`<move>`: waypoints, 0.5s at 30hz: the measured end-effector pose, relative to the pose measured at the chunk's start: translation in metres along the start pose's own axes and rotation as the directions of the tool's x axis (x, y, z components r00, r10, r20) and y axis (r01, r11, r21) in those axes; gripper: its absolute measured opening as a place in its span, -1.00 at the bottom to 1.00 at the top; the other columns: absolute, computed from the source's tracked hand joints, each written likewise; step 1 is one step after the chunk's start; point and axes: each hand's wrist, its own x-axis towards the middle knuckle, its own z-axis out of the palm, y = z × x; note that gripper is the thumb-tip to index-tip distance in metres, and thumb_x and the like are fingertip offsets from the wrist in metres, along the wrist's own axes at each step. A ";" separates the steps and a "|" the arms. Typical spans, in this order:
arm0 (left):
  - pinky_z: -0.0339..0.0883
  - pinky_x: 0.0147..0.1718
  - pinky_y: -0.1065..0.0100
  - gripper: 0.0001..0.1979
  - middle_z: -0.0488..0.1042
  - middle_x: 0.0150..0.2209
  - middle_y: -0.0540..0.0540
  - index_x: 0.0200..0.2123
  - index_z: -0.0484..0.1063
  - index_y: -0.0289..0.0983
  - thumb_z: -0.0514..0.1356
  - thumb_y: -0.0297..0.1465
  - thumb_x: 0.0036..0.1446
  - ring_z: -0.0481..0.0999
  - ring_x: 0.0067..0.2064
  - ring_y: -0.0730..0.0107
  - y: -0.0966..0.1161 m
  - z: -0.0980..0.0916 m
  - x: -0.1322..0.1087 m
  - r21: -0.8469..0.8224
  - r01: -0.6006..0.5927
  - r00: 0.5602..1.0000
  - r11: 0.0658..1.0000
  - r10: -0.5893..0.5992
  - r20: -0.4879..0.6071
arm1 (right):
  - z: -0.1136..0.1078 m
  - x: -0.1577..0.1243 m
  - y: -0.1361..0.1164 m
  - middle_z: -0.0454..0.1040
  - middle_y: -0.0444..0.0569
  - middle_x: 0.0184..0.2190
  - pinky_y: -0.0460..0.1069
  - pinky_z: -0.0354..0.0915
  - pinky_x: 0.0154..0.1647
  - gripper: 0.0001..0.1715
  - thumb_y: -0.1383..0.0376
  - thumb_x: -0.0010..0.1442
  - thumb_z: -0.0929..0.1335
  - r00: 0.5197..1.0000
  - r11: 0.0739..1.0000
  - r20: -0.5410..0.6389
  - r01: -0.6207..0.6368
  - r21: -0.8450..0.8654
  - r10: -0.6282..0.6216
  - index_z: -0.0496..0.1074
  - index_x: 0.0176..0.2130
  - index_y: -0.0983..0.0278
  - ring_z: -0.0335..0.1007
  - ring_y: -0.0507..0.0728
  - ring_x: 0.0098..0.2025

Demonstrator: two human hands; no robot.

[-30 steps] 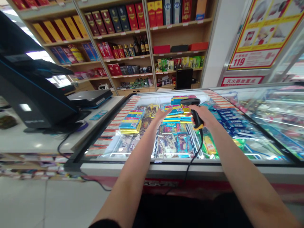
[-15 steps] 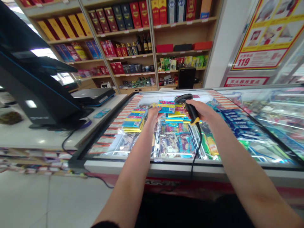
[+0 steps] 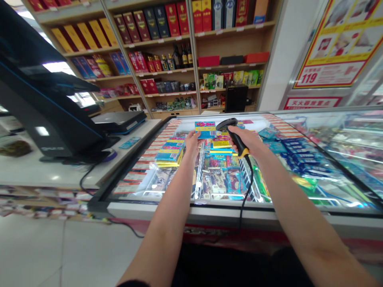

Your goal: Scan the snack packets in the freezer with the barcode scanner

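packet (image 3: pixel 205 129) lifted higher off stack (image 3: pixel 222 143); left hand (image 3: pixel 191 142) pinching it, right hand (image 3: pixel 249 141) gripping scanner (image 3: pixel 227 124) just beside.

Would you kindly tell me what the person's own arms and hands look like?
The left hand and right hand are bare: no gloves, and no rings or watch that I can make out. The left forearm and right forearm are uncovered along their visible length. A black sleeve edge shows at the bottom of the picture by the left arm.
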 end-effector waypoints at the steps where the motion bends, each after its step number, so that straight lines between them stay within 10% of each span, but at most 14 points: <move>1: 0.51 -0.20 0.34 -0.84 0.51 -0.41 0.03 -0.27 0.43 -0.26 0.31 -0.47 0.03 0.56 -0.38 0.50 0.000 0.000 0.000 -0.006 -0.005 1.000 1.000 0.005 0.001 | 0.000 -0.001 0.001 0.40 -0.04 -0.66 -0.12 0.23 -0.78 -0.61 0.09 0.25 0.39 1.000 1.000 0.003 -0.002 0.005 0.002 0.31 -0.46 0.27 0.27 0.02 -0.72; 15: 0.51 -0.23 0.36 -0.78 0.52 -0.40 0.01 -0.25 0.46 -0.27 0.35 -0.43 -0.01 0.56 -0.37 0.48 -0.004 -0.001 0.003 -0.007 -0.016 1.000 1.000 0.016 0.010 | -0.001 0.001 0.004 0.39 -0.05 -0.67 -0.14 0.21 -0.79 -0.60 0.07 0.27 0.38 0.999 0.998 0.025 -0.048 0.040 0.047 0.33 -0.46 0.29 0.24 0.00 -0.73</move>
